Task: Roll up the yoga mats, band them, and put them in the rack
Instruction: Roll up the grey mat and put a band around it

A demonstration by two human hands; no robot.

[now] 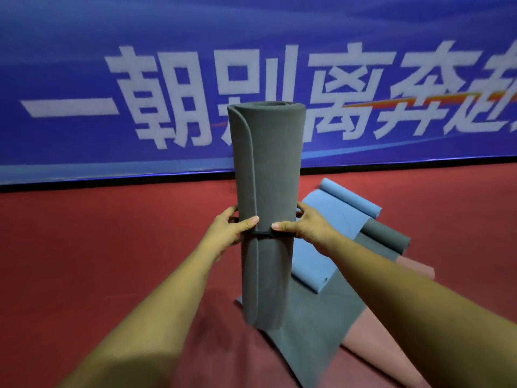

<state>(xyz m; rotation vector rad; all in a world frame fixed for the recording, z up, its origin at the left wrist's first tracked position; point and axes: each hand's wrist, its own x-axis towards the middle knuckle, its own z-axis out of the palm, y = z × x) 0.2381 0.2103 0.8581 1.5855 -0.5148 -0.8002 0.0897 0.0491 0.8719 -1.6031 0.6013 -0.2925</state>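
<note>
A rolled grey yoga mat (268, 169) stands upright in front of me, its lower end near the floor. A black band (262, 234) circles it about halfway down. My left hand (229, 229) grips the roll from the left, thumb across the front just above the band. From the right, my right hand (307, 226) grips the roll the same way, thumb tip near the left thumb. The outer flap edge runs down the roll's left front.
Behind the roll lie a blue mat (330, 228) with a curled far end, a flat grey mat (321, 312) with a rolled end, and a pink mat (372, 343), all on red floor (98, 261). A blue banner wall (140, 51) stands behind. No rack is in view.
</note>
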